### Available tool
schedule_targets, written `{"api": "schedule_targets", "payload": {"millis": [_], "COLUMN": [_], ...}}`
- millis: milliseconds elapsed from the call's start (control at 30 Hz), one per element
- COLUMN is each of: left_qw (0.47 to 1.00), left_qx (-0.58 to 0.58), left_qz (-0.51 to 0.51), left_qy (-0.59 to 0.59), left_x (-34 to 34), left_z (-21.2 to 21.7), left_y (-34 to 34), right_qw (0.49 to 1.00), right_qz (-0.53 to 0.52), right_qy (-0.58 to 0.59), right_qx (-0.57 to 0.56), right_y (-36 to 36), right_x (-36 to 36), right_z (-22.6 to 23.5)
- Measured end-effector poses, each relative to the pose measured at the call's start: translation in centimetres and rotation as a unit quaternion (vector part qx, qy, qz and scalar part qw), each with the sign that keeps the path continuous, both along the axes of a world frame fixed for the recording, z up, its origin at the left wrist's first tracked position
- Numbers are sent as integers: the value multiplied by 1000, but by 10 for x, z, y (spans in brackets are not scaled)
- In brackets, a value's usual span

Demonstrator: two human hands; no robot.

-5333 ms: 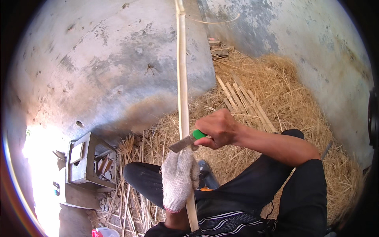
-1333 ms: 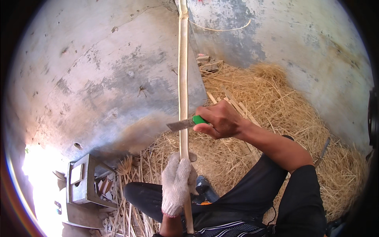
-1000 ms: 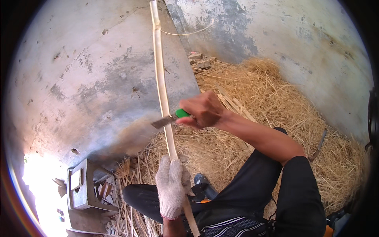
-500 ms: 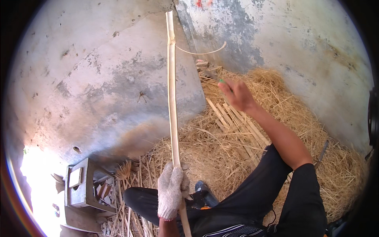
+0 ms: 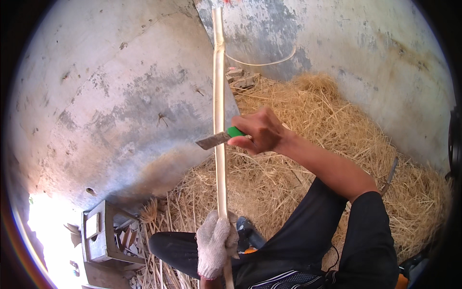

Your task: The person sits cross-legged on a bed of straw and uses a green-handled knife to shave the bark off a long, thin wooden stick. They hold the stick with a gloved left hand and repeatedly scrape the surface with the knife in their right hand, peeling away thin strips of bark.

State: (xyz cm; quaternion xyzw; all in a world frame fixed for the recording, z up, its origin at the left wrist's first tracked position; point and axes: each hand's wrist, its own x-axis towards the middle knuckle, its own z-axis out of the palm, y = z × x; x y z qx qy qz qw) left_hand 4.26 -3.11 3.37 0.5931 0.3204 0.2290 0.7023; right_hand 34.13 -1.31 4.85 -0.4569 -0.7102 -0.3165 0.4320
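A long pale split bamboo strip [image 5: 219, 101] stands nearly upright in front of me, with a node near its upper end. From beside that node a thin curled sliver [image 5: 262, 64] arches out to the right. My left hand [image 5: 214, 245], in a whitish knitted glove, is closed round the strip's lower part. My bare right hand [image 5: 260, 131] grips the green handle of a knife [image 5: 211, 140]. Its flat, greyish blade crosses the strip around mid-length, pointing left and slightly down. Whether the blade touches the strip, I cannot tell.
Pale shavings [image 5: 346, 149] are heaped on the floor to the right. A curved tool [image 5: 391, 176] lies on them. At the lower left stands a worn wooden stool [image 5: 98, 231], beside rubble and loose strips. Stained walls [image 5: 139, 91] rise behind.
My right hand has come left and down from beside the strip, bringing the knife blade across it. The strip's upper end has shifted right, and my gloved left hand sits slightly lower.
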Motion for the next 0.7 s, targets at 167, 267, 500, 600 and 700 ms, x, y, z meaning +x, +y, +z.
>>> {"api": "schedule_targets", "payload": {"millis": [167, 267, 500, 600, 700], "left_qw": [999, 999, 999, 998, 997], "left_qx": [-3, -19, -7, -3, -9], "left_qz": [30, 16, -6, -31, -35], "left_qy": [23, 38, 48, 59, 62], "left_x": [-4, -17, -2, 0, 1], "left_z": [-7, -20, -10, -17, -8], "left_y": [-15, -13, -1, 3, 2], "right_qw": [990, 970, 961, 951, 904], "right_qz": [-103, -184, -68, -8, 102], "right_qy": [83, 147, 264, 307, 405], "right_qx": [55, 62, -52, -50, -88], "right_y": [33, 31, 18, 14, 7], "right_x": [40, 72, 71, 64, 51], "right_z": [-6, 0, -11, -16, -6]}}
